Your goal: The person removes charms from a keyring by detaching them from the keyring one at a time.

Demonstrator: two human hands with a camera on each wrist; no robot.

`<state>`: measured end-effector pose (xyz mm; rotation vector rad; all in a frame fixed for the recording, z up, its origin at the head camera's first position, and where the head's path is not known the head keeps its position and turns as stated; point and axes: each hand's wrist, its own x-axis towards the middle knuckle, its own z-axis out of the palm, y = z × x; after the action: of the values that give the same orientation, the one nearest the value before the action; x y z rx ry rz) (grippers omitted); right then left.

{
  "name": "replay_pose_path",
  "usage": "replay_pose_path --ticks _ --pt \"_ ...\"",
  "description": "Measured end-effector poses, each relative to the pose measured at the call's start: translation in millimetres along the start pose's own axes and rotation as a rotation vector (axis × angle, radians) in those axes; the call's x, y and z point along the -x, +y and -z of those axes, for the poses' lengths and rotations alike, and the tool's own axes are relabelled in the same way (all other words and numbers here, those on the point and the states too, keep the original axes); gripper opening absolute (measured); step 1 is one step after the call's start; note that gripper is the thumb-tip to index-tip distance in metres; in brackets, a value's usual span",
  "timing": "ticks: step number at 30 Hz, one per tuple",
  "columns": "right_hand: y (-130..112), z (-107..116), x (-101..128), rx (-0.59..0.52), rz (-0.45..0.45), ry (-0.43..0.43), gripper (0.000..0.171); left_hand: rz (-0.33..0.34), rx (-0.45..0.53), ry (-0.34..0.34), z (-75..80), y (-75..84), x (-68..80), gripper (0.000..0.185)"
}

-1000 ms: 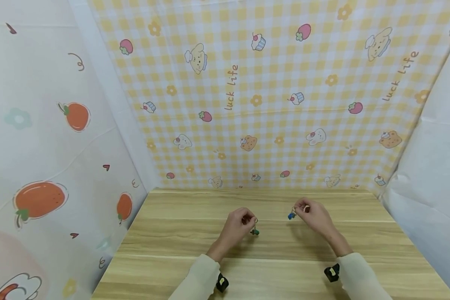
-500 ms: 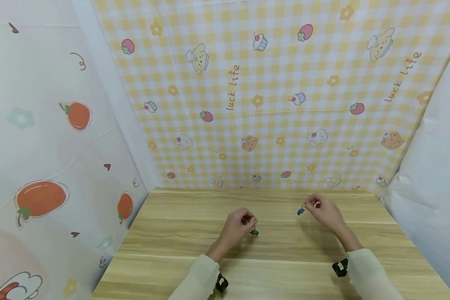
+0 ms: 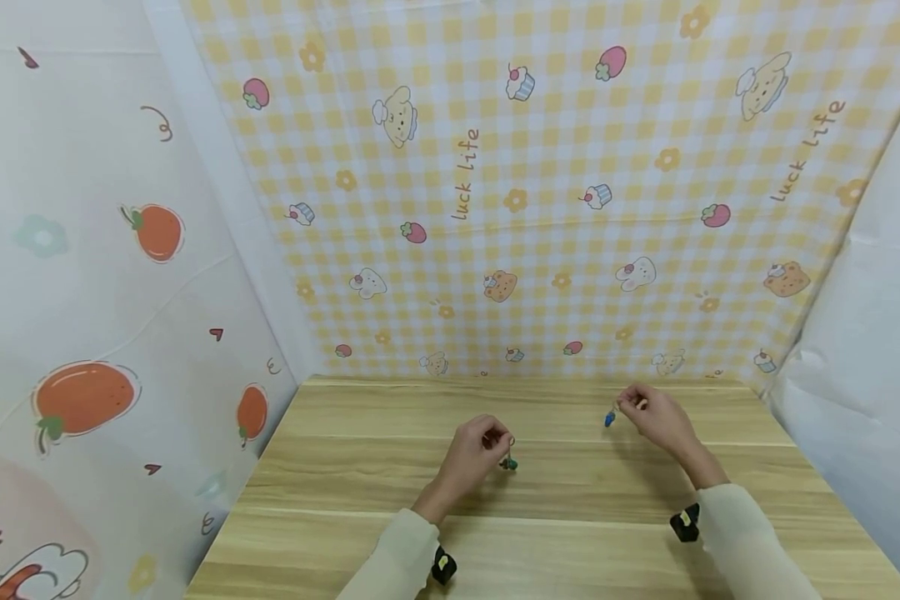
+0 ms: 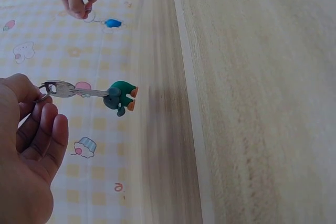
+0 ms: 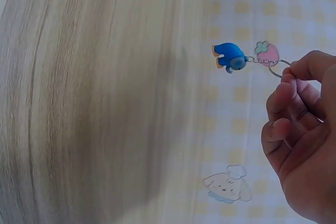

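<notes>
L hand (image 3: 471, 457) pinches the clasp/ring end of a green figure keychain (image 4: 120, 97) btwn thumb and forefinger, other fingers loosely curled. Charm hangs off a flat metal clip, just above the wooden table (image 3: 390, 483), near centre; can't tell if it touches the surface.

R hand (image 3: 656, 417) pinches the split ring of a blue figure keychain (image 5: 230, 56), fingers curled in. Blue charm dangles on a short chain, clear of the table, toward the back-right edge near the checked backdrop (image 3: 555, 183).

Status, judging from this frame: the two keychains are apart, one per hand, hands well apart (so any separating looks done). Neither is set down yet. What's left looks like placing each one on the table; R is further out, L is lower and closer to the surface.

Cream sleeves and a small black wrist-mounted unit (image 3: 685, 522) visible on the R arm, same on L.
</notes>
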<state>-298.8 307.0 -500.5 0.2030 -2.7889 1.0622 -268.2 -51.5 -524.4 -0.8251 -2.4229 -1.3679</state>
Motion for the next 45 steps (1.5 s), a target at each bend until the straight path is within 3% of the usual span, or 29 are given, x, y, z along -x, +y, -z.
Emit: replay_pose_path --ticks 9,19,25,37,45 --pt "22 3 4 0.013 -0.022 -0.039 0.025 0.005 0.004 0.000 0.7 -0.2 0.9 0.009" --pt "52 8 12 0.070 -0.045 -0.023 0.022 0.009 0.014 0.007 1.6 -2.3 1.4 0.008" --pt "61 7 17 0.041 -0.090 -0.042 0.024 0.005 0.018 0.009 2.0 -1.7 1.9 0.008" --pt "62 8 24 0.001 -0.167 -0.082 0.026 0.025 0.017 0.003 3.2 -0.1 1.5 0.008" --pt "33 -4 20 0.001 -0.068 -0.055 0.024 0.027 0.039 0.001 3.5 1.0 1.8 0.008"
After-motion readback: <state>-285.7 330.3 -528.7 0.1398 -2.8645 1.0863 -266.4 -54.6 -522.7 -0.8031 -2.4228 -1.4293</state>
